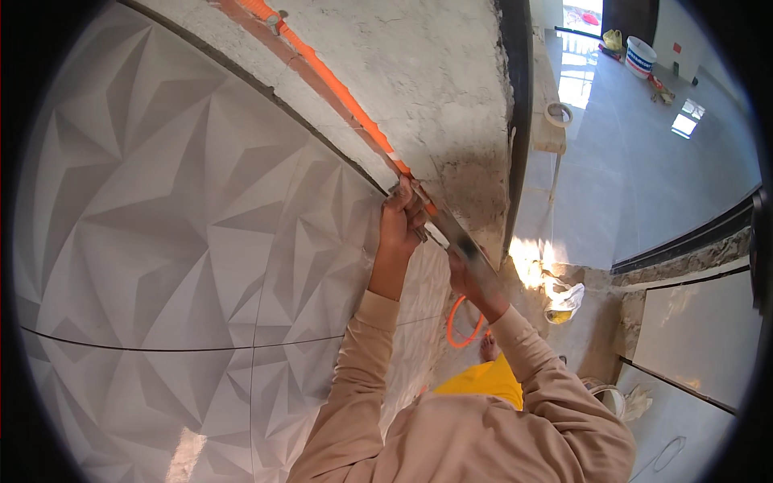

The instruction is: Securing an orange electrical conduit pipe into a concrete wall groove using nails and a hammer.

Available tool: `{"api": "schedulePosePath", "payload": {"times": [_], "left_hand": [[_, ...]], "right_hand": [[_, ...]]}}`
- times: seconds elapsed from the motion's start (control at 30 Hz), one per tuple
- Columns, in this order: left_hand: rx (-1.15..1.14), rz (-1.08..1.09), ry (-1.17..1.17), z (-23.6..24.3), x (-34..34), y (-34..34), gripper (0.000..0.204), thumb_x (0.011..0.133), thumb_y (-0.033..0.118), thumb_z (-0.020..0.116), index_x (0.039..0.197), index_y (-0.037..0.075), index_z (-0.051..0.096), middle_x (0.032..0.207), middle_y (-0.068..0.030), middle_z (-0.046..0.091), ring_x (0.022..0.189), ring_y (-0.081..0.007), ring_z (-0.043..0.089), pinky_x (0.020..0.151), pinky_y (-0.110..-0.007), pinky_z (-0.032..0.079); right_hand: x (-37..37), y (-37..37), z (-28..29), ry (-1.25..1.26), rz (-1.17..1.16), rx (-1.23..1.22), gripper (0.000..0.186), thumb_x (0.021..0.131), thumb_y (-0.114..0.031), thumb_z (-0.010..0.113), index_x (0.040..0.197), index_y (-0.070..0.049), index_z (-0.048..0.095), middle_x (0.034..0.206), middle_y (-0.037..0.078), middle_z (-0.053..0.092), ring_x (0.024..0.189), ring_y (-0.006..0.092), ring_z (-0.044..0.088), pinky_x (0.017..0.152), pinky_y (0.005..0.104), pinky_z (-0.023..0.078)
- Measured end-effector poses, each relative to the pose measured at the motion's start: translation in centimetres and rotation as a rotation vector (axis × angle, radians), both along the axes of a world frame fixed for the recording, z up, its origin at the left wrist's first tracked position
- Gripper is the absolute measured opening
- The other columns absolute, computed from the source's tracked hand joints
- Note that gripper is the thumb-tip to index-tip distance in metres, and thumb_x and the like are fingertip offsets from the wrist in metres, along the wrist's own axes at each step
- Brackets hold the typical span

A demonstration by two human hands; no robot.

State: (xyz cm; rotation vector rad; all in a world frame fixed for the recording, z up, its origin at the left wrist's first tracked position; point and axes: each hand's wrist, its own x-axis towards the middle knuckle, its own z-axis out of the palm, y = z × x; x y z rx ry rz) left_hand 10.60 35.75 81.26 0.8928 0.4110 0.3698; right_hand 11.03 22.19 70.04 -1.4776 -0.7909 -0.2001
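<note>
An orange corrugated conduit (342, 92) runs diagonally along a channel in the bare plaster wall (427, 72), just above the patterned grey wall tiles (169, 209). At its lower end my left hand (402, 212) is closed, its fingers curled against the wall edge; what they grip is unclear. A long, flat grey bar (477, 262) with a dark blurred patch slants down from there. My right hand (465, 275) is closed around the bar's lower part, mostly hidden behind it, so the exact kind of tool does not show.
A loop of orange conduit (456, 332) hangs below my right hand. Beyond the wall's dark edge, a roll of tape (557, 114) lies on a narrow bench (551, 138). A white bucket (640, 56) stands on the shiny floor (636, 177); a white bag (566, 303) lies nearer.
</note>
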Motion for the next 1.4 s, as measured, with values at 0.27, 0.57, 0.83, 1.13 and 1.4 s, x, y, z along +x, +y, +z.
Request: {"api": "schedulePosePath", "payload": {"times": [0.27, 0.57, 0.83, 1.13, 1.4], "left_hand": [[0.04, -0.013, -0.024, -0.3, 0.4, -0.3, 0.025, 0.091, 0.033, 0.054, 0.089, 0.008, 0.053, 0.056, 0.0098, 0.024, 0.046, -0.0021, 0.02, 0.041, -0.018, 0.018], [0.049, 0.041, -0.02, -0.8, 0.4, -0.2, 0.025, 0.091, 0.033, 0.054, 0.09, 0.008, 0.051, 0.055, 0.01, 0.022, 0.044, -0.002, 0.018, 0.04, -0.02, 0.017], [0.179, 0.175, -0.003, -1.3, 0.6, -0.8, 0.029, 0.09, 0.034, 0.056, 0.079, 0.008, 0.054, 0.054, 0.0096, 0.028, 0.044, -0.001, 0.019, 0.04, -0.02, 0.015], [0.226, 0.178, -0.022, -1.3, 1.0, -0.5, 0.029, 0.091, 0.033, 0.055, 0.075, 0.009, 0.053, 0.052, 0.0096, 0.028, 0.044, -0.0014, 0.019, 0.04, -0.02, 0.016], [0.225, 0.189, 0.004, -1.1, 0.9, -1.1, 0.032, 0.091, 0.033, 0.055, 0.067, 0.013, 0.046, 0.052, 0.0097, 0.029, 0.043, -0.0011, 0.02, 0.039, -0.02, 0.016]], "right_hand": [[-0.1, -0.6, -4.9, 0.184, 0.179, -0.194, 0.011, 0.088, -0.013, 0.049, 0.084, -0.005, 0.055, 0.073, 0.009, 0.052, 0.062, 0.0199, 0.05, 0.054, 0.0323, 0.037], [-0.2, -1.5, -0.5, -0.935, -0.645, -0.714, 0.005, 0.073, -0.004, 0.057, 0.077, -0.006, 0.058, 0.07, 0.008, 0.055, 0.057, 0.0259, 0.052, 0.052, 0.0343, 0.039], [0.9, -0.3, 0.3, -0.25, -0.15, -0.152, 0.006, 0.078, -0.008, 0.057, 0.083, -0.006, 0.056, 0.072, 0.008, 0.055, 0.057, 0.0271, 0.05, 0.046, 0.0366, 0.036], [1.3, -0.2, 0.2, -0.378, -0.073, -0.428, 0.01, 0.085, -0.012, 0.057, 0.082, -0.002, 0.054, 0.085, 0.009, 0.057, 0.073, 0.0223, 0.058, 0.06, 0.0288, 0.047], [-0.4, -1.5, -0.2, -0.151, 0.054, -0.477, 0.016, 0.085, -0.008, 0.05, 0.098, -0.002, 0.056, 0.089, 0.01, 0.057, 0.084, 0.0283, 0.055, 0.068, 0.0361, 0.047]]}}
